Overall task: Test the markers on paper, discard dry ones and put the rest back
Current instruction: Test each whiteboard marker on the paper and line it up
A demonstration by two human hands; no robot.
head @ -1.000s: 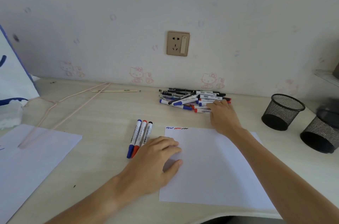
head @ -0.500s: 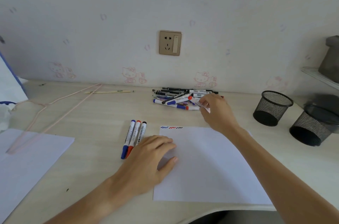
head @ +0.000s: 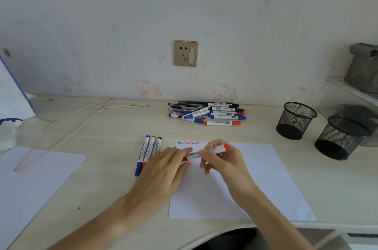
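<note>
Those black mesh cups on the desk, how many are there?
2. One mesh cup stands at the desk's right, near the wall. The other mesh cup stands just right of it, nearer the desk's front edge. Both look empty; none seems hidden.

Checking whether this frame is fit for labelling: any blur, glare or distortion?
Head view: soft, even light, no glare; the marker label is smeared, both hands slightly soft; wide-angle bending at the edges, seen in the cups.

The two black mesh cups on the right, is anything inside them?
The nearer mesh cup and the farther mesh cup both look dark and empty through the wire. No markers poke out. Their very bottoms are too shadowed to check fully.
</note>
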